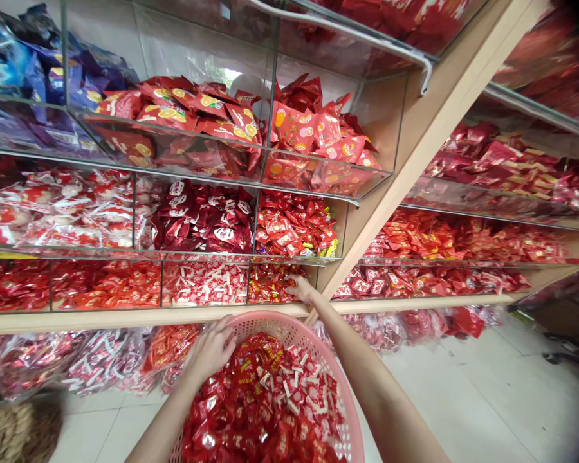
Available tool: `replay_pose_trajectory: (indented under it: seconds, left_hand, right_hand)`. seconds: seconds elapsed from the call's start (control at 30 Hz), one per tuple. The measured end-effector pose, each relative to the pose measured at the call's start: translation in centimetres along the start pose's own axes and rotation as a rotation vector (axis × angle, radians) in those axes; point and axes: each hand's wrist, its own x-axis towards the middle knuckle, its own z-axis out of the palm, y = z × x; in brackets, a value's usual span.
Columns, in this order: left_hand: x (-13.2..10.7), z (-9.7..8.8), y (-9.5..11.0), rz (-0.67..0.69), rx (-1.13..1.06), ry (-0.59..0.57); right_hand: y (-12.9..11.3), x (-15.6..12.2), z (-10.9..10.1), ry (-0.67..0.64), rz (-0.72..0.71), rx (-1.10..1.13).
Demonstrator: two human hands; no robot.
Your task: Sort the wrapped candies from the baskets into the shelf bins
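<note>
A pink perforated plastic basket (350,392) is in front of me, filled with red-wrapped candies (251,399) and red-and-white ones (309,379). My left hand (211,350) grips the basket's left rim, its fingers curled over the edge. My right hand (301,289) reaches into a low shelf compartment at the right end of the row. Its fingers stretch out over small red-and-gold wrapped candies (267,283) and touch them; I see nothing held. Beside that compartment is a bin of red-and-white wrapped candies (207,283).
Clear-walled shelves hold dark red packets (202,218), red packets with orange slices (174,116) and blue packets (24,71). A slanting wooden upright (395,186) stands right of my hand. Bagged candies (101,360) lie under the bottom ledge (101,318), above a tiled floor (473,386).
</note>
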Motion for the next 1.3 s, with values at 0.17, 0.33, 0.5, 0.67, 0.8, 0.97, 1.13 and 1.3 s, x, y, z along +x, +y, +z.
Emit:
replay_pose_trajectory:
  seconds: [0.17, 0.33, 0.5, 0.67, 0.8, 0.97, 1.13, 1.3]
  left_hand:
    - [0.0, -0.2, 0.1, 0.004, 0.012, -0.003]
    - [0.1, -0.7, 0.6, -0.003, 0.056, -0.047]
    - [0.1, -0.6, 0.5, 0.002, 0.086, -0.058]
    - [0.1, -0.2, 0.3, 0.002, 0.085, -0.040]
    - [0.0, -0.1, 0.1, 0.001, 0.083, -0.032]
    - [0.0, 0.2, -0.1, -0.002, 0.089, -0.039]
    - [-0.1, 0.3, -0.1, 0.002, 0.063, -0.024]
    - [-0.1, 0.2, -0.2, 0.003, 0.050, -0.025]
  right_hand:
    - [0.0, -0.2, -0.4, 0.056, -0.008, 0.198]
    - [-1.3, -0.4, -0.7, 0.121, 0.031, 0.541]
    - [-2.2, -0.2, -0.1, 0.205, 0.197, 1.034]
    - [-2.1, -0.1, 1.7, 0.243, 0.250, 1.150]
    - [-2.1, -0.3, 2.4, 0.244, 0.275, 1.195]
    - [-2.2, -0.6, 2.1, 0.252, 0.294, 1.214]
    - [-2.3, -1.0, 1.7, 0.259, 0.304, 1.220]
    - [-2.8, -3.1, 1.4, 0.225, 0.271, 1.235]
